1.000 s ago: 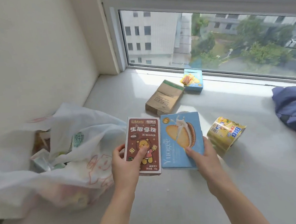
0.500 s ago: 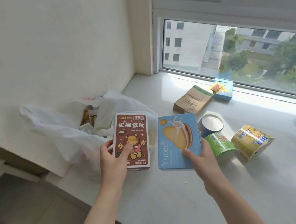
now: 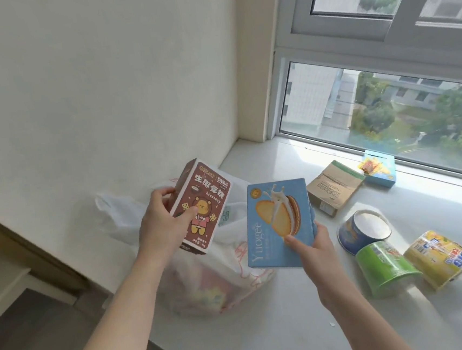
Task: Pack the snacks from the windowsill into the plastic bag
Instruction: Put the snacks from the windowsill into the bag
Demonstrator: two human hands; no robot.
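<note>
My left hand (image 3: 162, 223) grips a brown snack box with a cartoon bear (image 3: 203, 205), tilted and held above the white plastic bag (image 3: 223, 282). My right hand (image 3: 313, 246) holds a light blue biscuit box (image 3: 278, 224) upright, just right of the bag. The bag lies slumped on the windowsill (image 3: 268, 335) against the wall, with several snacks showing through it. On the sill to the right lie a blue cup (image 3: 362, 230), a green cup (image 3: 385, 267) and a yellow packet (image 3: 441, 257). Further back are a brown cardboard box (image 3: 335, 186) and a small blue box (image 3: 378, 167).
The white wall (image 3: 104, 102) rises behind the bag on the left. The window pane (image 3: 387, 109) closes off the back of the sill. The sill's front edge drops to the floor (image 3: 28, 335) at lower left.
Both hands have lifted their boxes higher and leftward, over the bag. The brown box has tilted. My view has swung left and up.
</note>
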